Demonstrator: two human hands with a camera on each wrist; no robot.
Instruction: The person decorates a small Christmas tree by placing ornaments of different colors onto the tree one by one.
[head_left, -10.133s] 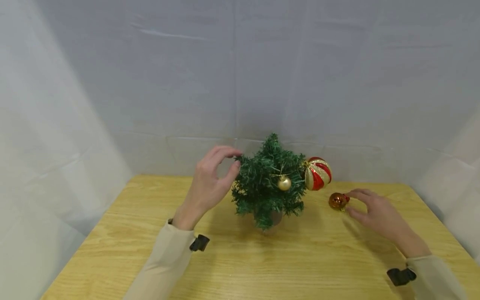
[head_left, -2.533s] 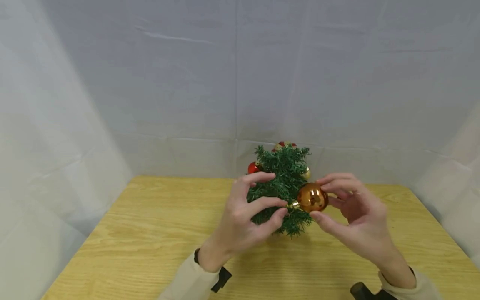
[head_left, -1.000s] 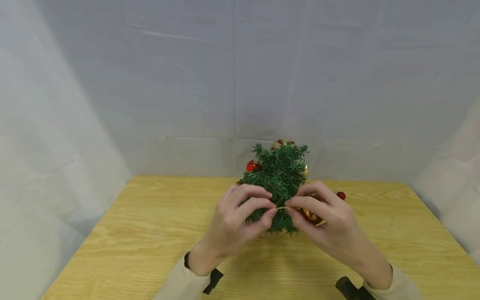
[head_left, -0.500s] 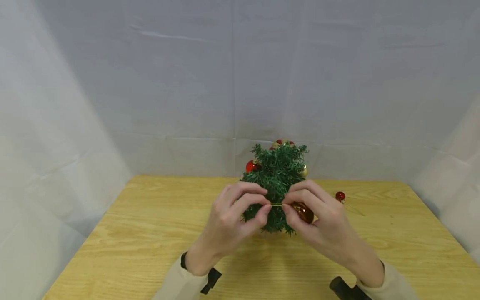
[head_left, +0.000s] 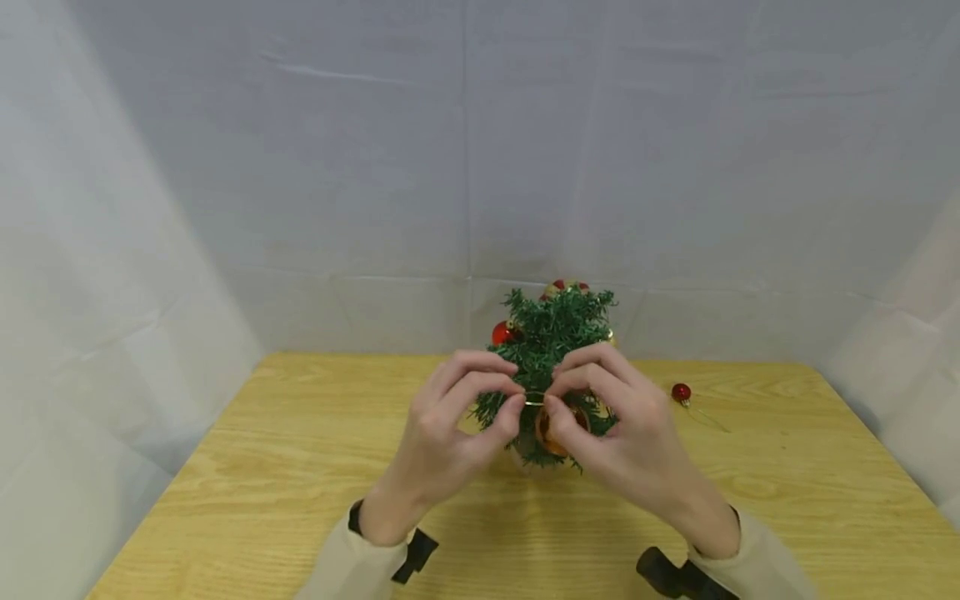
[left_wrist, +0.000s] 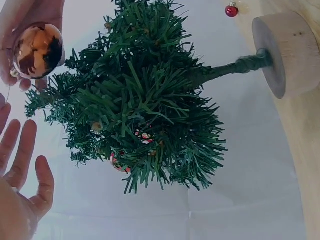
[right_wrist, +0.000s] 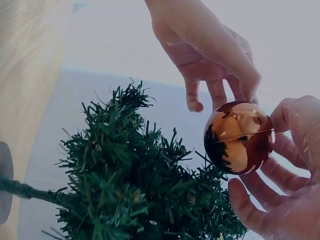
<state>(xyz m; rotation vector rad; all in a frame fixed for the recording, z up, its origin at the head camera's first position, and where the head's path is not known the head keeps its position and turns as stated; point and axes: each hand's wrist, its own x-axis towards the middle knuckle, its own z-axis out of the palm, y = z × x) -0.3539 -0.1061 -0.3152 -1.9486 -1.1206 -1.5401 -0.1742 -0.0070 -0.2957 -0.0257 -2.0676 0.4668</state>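
A shiny copper-coloured Christmas bauble [head_left: 549,435] hangs in front of a small green artificial Christmas tree [head_left: 558,329]. Between both hands stretches its thin gold hanging loop [head_left: 534,403]. My left hand [head_left: 453,429] pinches one end of the loop between thumb and index finger. Thumb and fingers of my right hand [head_left: 633,437] pinch the other end, just above the bauble and partly covering it. In the right wrist view the bauble [right_wrist: 235,145] sits close to the fingers of the right hand [right_wrist: 280,200]. The tree's upper branches are right beside it.
A red bauble [head_left: 502,333] and a striped red-and-gold bauble [head_left: 564,288] show behind the tree, with a gold one [head_left: 611,337] partly hidden. A small red bauble [head_left: 681,393] with a thread lies on the wooden table [head_left: 750,467]. The tree has a round wooden base [left_wrist: 292,55].
The copper bauble was lifted from the table by my right hand, and the tree has been turned. Both hands moved to the loop, then shifted slightly left and up; the bauble swung below it.
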